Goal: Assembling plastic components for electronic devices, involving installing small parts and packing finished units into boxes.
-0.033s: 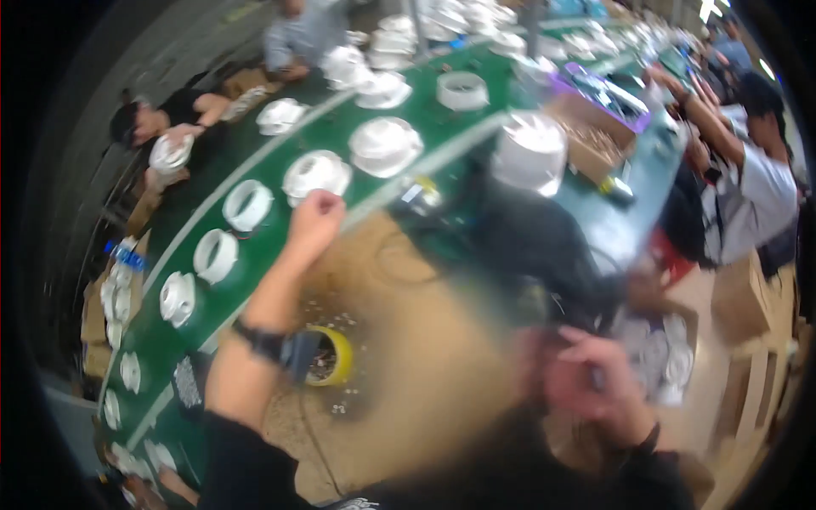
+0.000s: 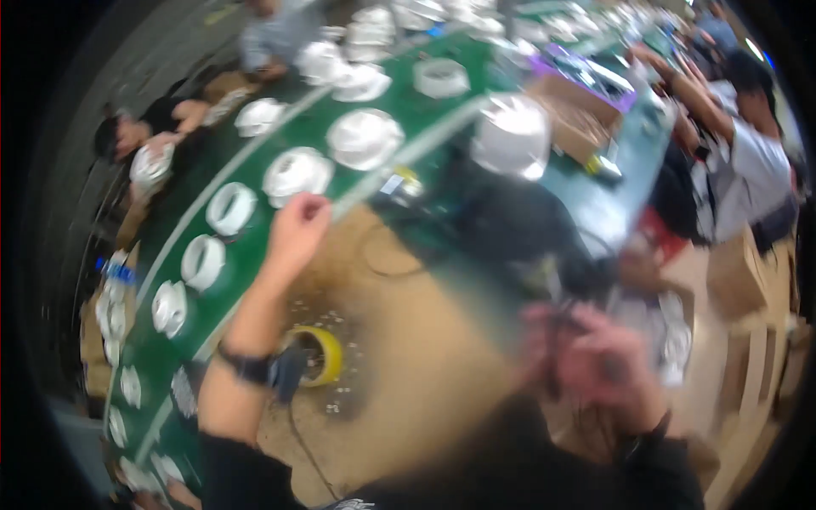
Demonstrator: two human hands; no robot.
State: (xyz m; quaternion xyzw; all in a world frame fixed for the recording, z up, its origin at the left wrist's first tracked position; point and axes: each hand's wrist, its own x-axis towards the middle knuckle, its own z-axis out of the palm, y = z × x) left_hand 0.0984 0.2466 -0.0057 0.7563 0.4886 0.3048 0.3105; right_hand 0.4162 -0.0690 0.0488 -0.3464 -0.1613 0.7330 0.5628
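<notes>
My left hand (image 2: 299,228) reaches over the near edge of the green conveyor belt (image 2: 289,110), beside a white round housing (image 2: 297,174). Its fingers are curled together; whatever they may hold is hidden. On my left wrist is a dark band. A yellow ring-shaped tub (image 2: 333,355) with small metal bits stands on the brown board, close to that forearm. My right hand (image 2: 605,353) is at the lower right, near a dark, blurred object (image 2: 518,217). Motion smears its fingers, so what they hold does not show.
Several white rings and housings (image 2: 365,138) line the belt. A large white housing (image 2: 512,136) and a cardboard box (image 2: 571,115) of small parts stand on the right-hand table. Co-workers sit across the belt and at right. A cable (image 2: 310,450) runs over the brown board (image 2: 425,340).
The whole view has shifted, so the belt and table things appear a little farther left and up. My right hand has changed its pose slightly; my left hand keeps its curled shape.
</notes>
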